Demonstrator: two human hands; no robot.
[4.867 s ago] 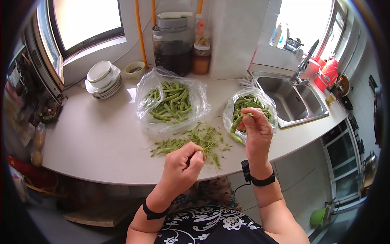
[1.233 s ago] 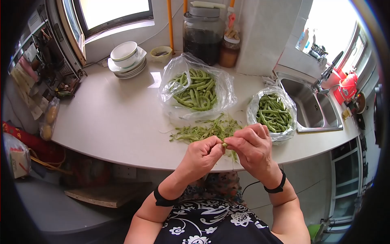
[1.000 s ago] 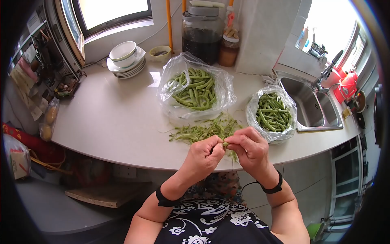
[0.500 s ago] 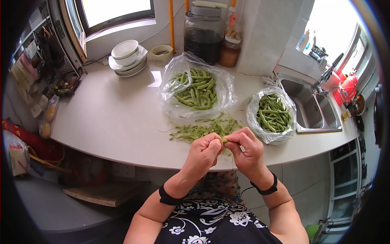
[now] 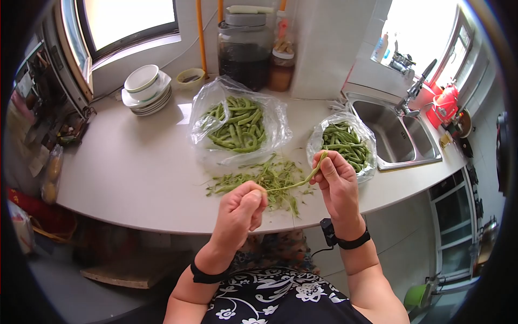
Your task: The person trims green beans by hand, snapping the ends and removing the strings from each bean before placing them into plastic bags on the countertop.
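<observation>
My right hand [image 5: 339, 183] pinches a green bean [image 5: 312, 175] over the front of the counter. From its lower end a thin bean string [image 5: 278, 189] stretches to my left hand [image 5: 240, 210], whose fingers are closed on it. Below lies a loose heap of bean trimmings [image 5: 272, 175]. Behind the heap, a clear plastic bag [image 5: 278, 129] stands open with many green beans [image 5: 243, 124] inside. A smaller plastic bag [image 5: 317, 141], also holding green beans [image 5: 345, 141], is just beyond my right hand, which partly covers it.
Stacked bowls and plates [image 5: 145, 89] stand at the back left beside a small yellow bowl [image 5: 191, 79]. A large dark-filled jar [image 5: 244, 56] and a brown jar [image 5: 281, 70] line the wall. At right are a steel sink [image 5: 380, 129] and a red kettle [image 5: 445, 105].
My hands have moved apart, left hand to the left and down, right hand slightly up. The string now stretches between them. The view has shifted, so the counter sits farther left.
</observation>
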